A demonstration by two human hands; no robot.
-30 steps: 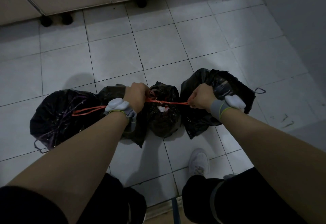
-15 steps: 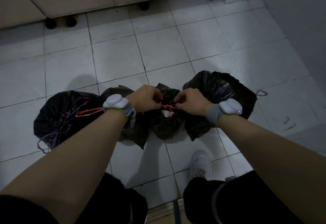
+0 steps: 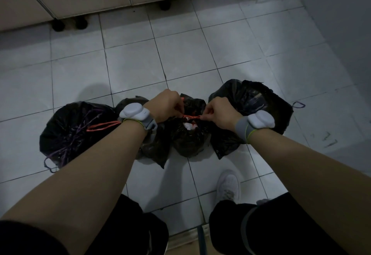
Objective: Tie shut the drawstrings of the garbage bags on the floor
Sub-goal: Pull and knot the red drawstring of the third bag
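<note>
Several black garbage bags stand in a row on the tiled floor. Over the small middle bag, my left hand and my right hand each pinch an end of its red drawstring, which runs short and taut between them. White rubbish shows in the bag's mouth just below the string. A loose red loop trails left from my left wrist across the big left bag, which has purple strings. Another bag lies partly hidden under my left wrist. The right bag sits behind my right wrist.
Cabinet fronts on black feet run along the far side of the floor. A grey wall closes the right side. My white shoe and black trouser legs are close below the bags.
A second ago my hands were pulled wide apart with the red string stretched between them. They have come together over the middle bag and now hold the string close to its mouth.
</note>
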